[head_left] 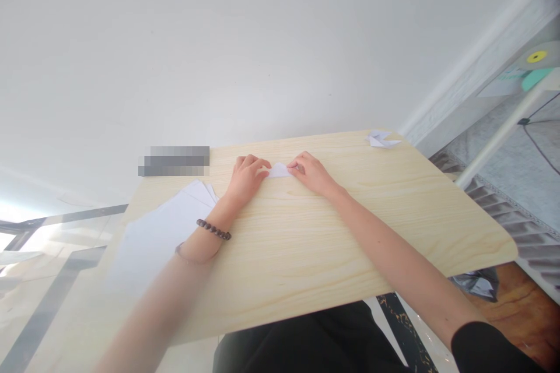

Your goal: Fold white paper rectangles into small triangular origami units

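Note:
A small folded piece of white paper (279, 171) lies near the middle of the wooden table (297, 245). My left hand (248, 178) pinches its left end between thumb and forefinger, the other fingers bent above the tabletop. At the right end, the thumb and fingertips of my right hand (311, 172) close on the paper's corner. Its middle shows as a low peak between my hands. Dark beads (213, 229) circle my left wrist.
Several white paper sheets (161, 233) lie at the table's left, partly under my left forearm. A folded white paper shape (381, 139) sits at the far right corner. A pixelated grey patch (175, 161) covers something at the back left. The wall (262, 58) rises behind the table.

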The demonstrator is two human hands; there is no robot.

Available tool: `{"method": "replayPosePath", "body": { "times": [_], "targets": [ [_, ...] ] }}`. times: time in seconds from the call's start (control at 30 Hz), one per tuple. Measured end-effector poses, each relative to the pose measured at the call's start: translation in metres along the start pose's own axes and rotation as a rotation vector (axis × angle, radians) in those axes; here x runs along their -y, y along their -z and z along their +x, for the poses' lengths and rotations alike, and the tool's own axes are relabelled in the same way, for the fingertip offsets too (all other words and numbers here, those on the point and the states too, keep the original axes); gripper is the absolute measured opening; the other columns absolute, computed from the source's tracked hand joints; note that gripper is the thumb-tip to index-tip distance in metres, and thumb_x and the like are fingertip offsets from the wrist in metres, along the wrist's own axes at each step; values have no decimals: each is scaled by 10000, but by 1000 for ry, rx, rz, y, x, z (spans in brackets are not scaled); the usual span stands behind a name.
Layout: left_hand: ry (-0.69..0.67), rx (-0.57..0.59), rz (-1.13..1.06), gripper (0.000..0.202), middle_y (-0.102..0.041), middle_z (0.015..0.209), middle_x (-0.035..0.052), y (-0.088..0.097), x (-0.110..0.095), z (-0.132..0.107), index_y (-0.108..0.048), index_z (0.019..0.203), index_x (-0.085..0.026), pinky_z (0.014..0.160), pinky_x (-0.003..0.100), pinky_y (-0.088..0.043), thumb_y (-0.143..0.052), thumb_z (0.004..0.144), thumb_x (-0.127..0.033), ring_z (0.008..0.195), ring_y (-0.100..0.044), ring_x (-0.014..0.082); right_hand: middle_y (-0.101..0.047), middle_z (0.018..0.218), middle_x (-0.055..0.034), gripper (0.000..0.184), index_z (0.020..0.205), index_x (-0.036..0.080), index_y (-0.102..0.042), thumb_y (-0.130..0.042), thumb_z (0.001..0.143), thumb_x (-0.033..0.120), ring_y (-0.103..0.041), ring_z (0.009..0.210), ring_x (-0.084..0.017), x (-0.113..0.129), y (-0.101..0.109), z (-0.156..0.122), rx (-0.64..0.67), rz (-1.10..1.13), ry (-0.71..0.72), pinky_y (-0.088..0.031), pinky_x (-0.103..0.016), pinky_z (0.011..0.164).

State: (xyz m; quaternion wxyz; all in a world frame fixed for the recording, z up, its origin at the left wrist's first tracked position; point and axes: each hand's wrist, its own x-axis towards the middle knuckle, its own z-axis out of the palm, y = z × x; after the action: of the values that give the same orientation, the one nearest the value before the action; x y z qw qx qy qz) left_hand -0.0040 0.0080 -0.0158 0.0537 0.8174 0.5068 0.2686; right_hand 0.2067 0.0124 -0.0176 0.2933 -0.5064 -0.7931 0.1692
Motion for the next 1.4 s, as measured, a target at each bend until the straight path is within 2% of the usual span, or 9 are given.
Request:
{"method": "replayPosePath", "body": {
  "times": [0.1, 0.2, 0.43, 0.57, 0.67, 0.87, 1.03, 1.23, 1.4],
  "targets": [
    [-195, 41, 24, 204, -602, 953, 43, 3, -1, 1, -659, 908, -249, 855, 365, -376, -476, 838, -191, 936, -448, 204, -505, 962, -28, 145, 897, 215, -600, -510, 796, 267, -535, 783, -130, 0, 0, -1, -7, -24, -17, -417, -280, 762],
    [-265, 69, 62, 236, -627, 983, 26, 3, 0, 2, -663, 946, -265, 842, 358, -379, -462, 850, -189, 958, -449, 204, -480, 1005, -32, 166, 926, 224, -594, -506, 799, 284, -539, 775, -127, 1, 0, -2, -9, -60, -34, -424, -284, 760],
    [-211, 71, 88, 254, -626, 1051, 7, 3, 1, -1, -656, 990, -286, 854, 359, -380, -456, 856, -206, 1013, -453, 207, -511, 1001, -43, 223, 947, 220, -576, -461, 813, 355, -549, 835, -160, 8, -5, -4, -43, -160, -70, -412, -310, 792],
    [-191, 83, 65, 250, -627, 1045, 8, 4, -1, 0, -663, 977, -288, 858, 355, -383, -447, 863, -235, 1018, -460, 204, -507, 1031, -82, 397, 999, 196, -553, -494, 753, 502, -531, 923, -232, 21, -13, -4, -95, -281, -127, -389, -381, 824],
    [-190, 87, 60, 248, -627, 1045, 10, 5, -2, 0, -668, 970, -288, 867, 354, -381, -450, 861, -240, 1021, -459, 202, -490, 1052, -102, 478, 1042, 181, -527, -493, 728, 540, -521, 933, -254, 28, -17, -5, -119, -328, -170, -385, -402, 817],
    [-202, 82, 75, 248, -629, 1043, 4, 5, -1, 0, -667, 976, -303, 860, 356, -382, -463, 855, -231, 1011, -461, 201, -475, 1047, -99, 446, 1049, 190, -512, -539, 699, 465, -520, 936, -251, 22, -16, -2, -81, -259, -215, -377, -409, 846],
    [-206, 73, 88, 249, -631, 1043, 11, 4, -1, 0, -667, 980, -306, 844, 369, -385, -465, 855, -233, 1003, -464, 210, -437, 1069, -90, 396, 1054, 209, -499, -564, 680, 323, -524, 895, -216, 12, -10, 1, -55, -104, -231, -393, -417, 851],
    [-204, 80, 88, 251, -632, 1042, 5, 5, -1, 0, -666, 979, -300, 837, 372, -384, -462, 855, -222, 991, -466, 211, -385, 1089, -66, 457, 1097, 232, -479, -522, 654, 130, -468, 639, -81, 0, 10, 1, 21, 153, -248, -461, -307, 719],
    [-216, 77, 93, 256, -633, 1035, 12, 4, -1, 0, -664, 980, -284, 833, 370, -401, -452, 855, -215, 986, -477, 213, -381, 1124, -66, 461, 1112, 229, -476, -470, 671, 94, -462, 596, -51, -7, 19, -2, 82, 235, -228, -454, -273, 673]
  ]
}}
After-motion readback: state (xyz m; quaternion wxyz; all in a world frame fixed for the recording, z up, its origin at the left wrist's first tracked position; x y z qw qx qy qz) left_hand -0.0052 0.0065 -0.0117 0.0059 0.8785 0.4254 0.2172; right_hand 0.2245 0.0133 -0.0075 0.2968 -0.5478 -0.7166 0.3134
